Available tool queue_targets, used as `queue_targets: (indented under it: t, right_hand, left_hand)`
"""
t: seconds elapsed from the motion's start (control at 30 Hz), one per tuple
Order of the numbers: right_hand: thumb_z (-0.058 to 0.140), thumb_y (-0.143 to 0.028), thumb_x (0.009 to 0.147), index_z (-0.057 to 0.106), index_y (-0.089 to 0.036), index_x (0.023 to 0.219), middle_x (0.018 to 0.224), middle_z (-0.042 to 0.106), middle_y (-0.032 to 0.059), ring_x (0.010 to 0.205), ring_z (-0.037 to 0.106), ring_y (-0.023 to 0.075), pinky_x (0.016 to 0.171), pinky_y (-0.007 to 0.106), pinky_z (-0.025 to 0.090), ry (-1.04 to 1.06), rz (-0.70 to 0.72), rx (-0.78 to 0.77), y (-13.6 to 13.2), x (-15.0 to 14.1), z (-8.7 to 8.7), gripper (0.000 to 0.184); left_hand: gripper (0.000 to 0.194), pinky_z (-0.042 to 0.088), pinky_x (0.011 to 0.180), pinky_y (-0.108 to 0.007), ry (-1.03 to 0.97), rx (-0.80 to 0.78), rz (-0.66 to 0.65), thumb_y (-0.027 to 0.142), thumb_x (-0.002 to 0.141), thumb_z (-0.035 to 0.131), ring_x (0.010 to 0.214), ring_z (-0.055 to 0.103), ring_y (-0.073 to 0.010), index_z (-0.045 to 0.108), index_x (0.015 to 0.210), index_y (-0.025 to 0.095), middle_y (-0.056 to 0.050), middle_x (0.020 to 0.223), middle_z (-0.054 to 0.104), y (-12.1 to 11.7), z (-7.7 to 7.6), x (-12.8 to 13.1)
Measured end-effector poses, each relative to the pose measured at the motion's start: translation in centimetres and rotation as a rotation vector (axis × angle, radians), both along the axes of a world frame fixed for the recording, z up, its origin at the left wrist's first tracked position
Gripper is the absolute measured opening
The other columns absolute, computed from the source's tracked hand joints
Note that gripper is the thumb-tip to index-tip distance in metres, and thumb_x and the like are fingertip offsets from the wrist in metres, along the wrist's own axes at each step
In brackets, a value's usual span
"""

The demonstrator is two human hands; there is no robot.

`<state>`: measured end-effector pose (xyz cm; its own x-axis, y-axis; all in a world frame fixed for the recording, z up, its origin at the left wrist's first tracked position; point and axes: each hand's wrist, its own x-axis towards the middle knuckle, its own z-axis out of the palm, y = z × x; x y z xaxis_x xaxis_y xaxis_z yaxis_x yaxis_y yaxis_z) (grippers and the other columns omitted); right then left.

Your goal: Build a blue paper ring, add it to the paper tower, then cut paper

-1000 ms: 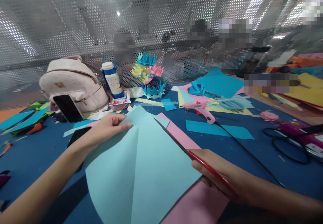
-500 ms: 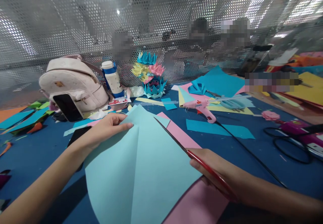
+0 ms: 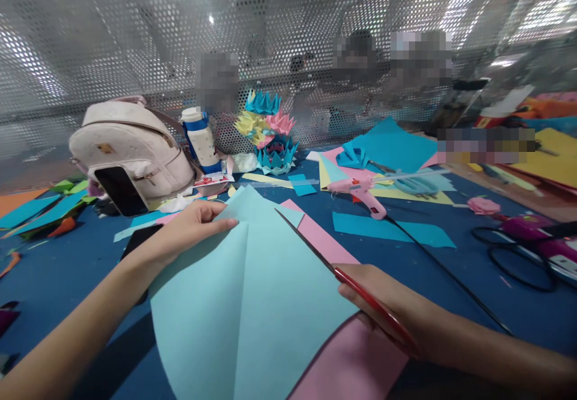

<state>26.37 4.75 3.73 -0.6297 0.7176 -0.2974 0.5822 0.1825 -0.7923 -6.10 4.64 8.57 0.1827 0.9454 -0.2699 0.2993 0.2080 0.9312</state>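
A large light-blue sheet of paper [image 3: 279, 304] with a crease down its middle is held up in front of me. My left hand [image 3: 192, 229] pinches its upper left edge between thumb and fingers. In my right hand [image 3: 374, 295] is a pair of scissors [image 3: 311, 244] with red handles. One blade lies over the sheet's upper right part, pointing up and left; the other blade is hidden, apparently behind the paper. Beneath the sheet, a pink sheet of paper [image 3: 360, 364] shows along its right side.
Behind stand a pale backpack [image 3: 130, 142] with a phone [image 3: 121, 191] leaning on it, a bottle [image 3: 201, 142] and folded paper flowers [image 3: 270, 130]. A pink glue gun [image 3: 356, 190] lies right of centre, its black cord [image 3: 442, 274] running towards me. A perforated metal screen [image 3: 148, 39] closes the far side.
Almost nothing differs. Both hands, the scissors and the light-blue sheet keep nearly the same places, with only a very slight shift of the sheet and right hand.
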Motion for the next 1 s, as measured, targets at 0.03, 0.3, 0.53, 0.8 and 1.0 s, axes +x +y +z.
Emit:
queue_targets:
  t: [0.03,0.3,0.53,0.8,1.0]
  right_hand:
    - [0.039,-0.087,0.077,0.037,-0.019,0.067,0.064,0.039,-0.0014,0.058,0.027,0.0101,0.048,0.022,0.025,-0.005,-0.011,-0.005,0.0,0.0,-0.1,0.069]
    - [0.053,-0.083,0.073,0.037,-0.021,0.069,0.058,0.034,-0.0051,0.051,0.027,0.0075,0.045,0.022,0.023,0.029,-0.144,-0.199,-0.8,-0.5,0.5,0.065]
    - [0.055,-0.08,0.074,0.037,-0.021,0.068,0.057,0.037,-0.0046,0.049,0.03,0.0079,0.042,0.021,0.025,-0.001,-0.099,-0.183,-0.3,-0.6,0.5,0.062]
    - [0.047,-0.076,0.085,0.043,-0.019,0.072,0.067,0.042,-0.0017,0.057,0.035,0.0099,0.049,0.022,0.03,0.078,-0.004,-0.051,-0.1,0.4,0.3,0.058]
    - [0.034,-0.082,0.086,0.042,-0.019,0.076,0.071,0.04,-0.0018,0.06,0.032,0.0106,0.052,0.022,0.029,0.083,0.075,-0.022,-0.2,0.8,0.0,0.064]
  left_hand:
    - [0.034,0.05,0.053,-0.019,-0.005,0.003,-0.003,0.045,0.07,0.083,0.06,0.064,-0.0145,0.07,0.081,0.015,-0.002,0.073,0.072,0.0,0.0,0.0]
    - [0.038,0.052,0.054,-0.022,0.002,-0.001,0.002,0.047,0.068,0.084,0.06,0.065,-0.0168,0.07,0.083,0.015,-0.003,0.075,0.073,0.0,0.0,0.0]
    - [0.041,0.053,0.055,-0.024,0.041,0.005,-0.004,0.051,0.067,0.083,0.061,0.066,-0.0184,0.068,0.081,0.015,-0.003,0.073,0.072,0.0,0.0,-0.1]
    - [0.041,0.051,0.054,-0.024,0.033,-0.003,-0.029,0.051,0.067,0.083,0.062,0.065,-0.0187,0.067,0.08,0.016,-0.002,0.07,0.069,0.1,0.0,-0.1]
    - [0.037,0.045,0.049,-0.018,0.028,-0.004,-0.029,0.048,0.066,0.084,0.053,0.058,-0.0121,0.066,0.072,0.015,0.0,0.065,0.066,-0.2,0.3,0.5]
